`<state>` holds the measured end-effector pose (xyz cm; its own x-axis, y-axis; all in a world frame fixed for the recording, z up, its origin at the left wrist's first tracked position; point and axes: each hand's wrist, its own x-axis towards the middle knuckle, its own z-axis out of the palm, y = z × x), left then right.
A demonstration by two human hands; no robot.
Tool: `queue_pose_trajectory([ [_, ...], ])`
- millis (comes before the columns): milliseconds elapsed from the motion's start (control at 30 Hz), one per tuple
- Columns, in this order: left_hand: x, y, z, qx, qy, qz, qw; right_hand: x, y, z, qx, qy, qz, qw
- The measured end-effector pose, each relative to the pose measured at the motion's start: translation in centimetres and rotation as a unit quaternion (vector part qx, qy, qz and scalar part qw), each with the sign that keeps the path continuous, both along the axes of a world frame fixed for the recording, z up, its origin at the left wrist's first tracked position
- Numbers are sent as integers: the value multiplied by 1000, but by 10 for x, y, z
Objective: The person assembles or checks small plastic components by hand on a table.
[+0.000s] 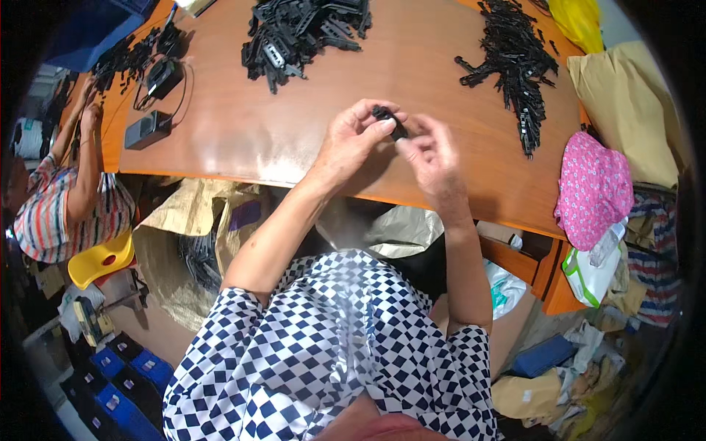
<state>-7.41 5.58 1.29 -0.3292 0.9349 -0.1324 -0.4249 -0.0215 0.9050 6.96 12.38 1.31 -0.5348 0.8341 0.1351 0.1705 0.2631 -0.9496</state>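
Note:
Over the near half of the brown table [220, 140], my left hand [351, 136] pinches a small black plastic part [384, 114] between thumb and fingers. My right hand [434, 154] is at the part's lower end, fingers bent toward it and slightly blurred; whether they grip it I cannot make out. Ahead of my hands lies a heap of black plastic parts [301, 33], some long and slotted. Another heap of thin black pieces [518, 73] spreads over the table's right side.
A small dark box-shaped device [148, 130] with a cable stands at the table's left. Past it, a co-worker in a striped shirt [77, 209] handles black parts. A sack [173, 235] holding black pieces is below the table edge. A pink flowered cloth [594, 187] lies at the right.

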Motion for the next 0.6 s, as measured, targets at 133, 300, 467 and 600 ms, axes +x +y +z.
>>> queue_pose_trajectory([
  [133,2,3,5,26,-4,-36,999,6,9,-9,-213,88,125,965],
  [300,-1,19,12,26,-85,-48,995,-3,17,-4,-207,72,84,972],
  [467,-8,30,2,4,-84,-68,994,-8,32,-13,-207,-4,61,976],
  [600,-40,36,2,-22,214,-98,972,9,94,-8,2,-102,167,981],
])
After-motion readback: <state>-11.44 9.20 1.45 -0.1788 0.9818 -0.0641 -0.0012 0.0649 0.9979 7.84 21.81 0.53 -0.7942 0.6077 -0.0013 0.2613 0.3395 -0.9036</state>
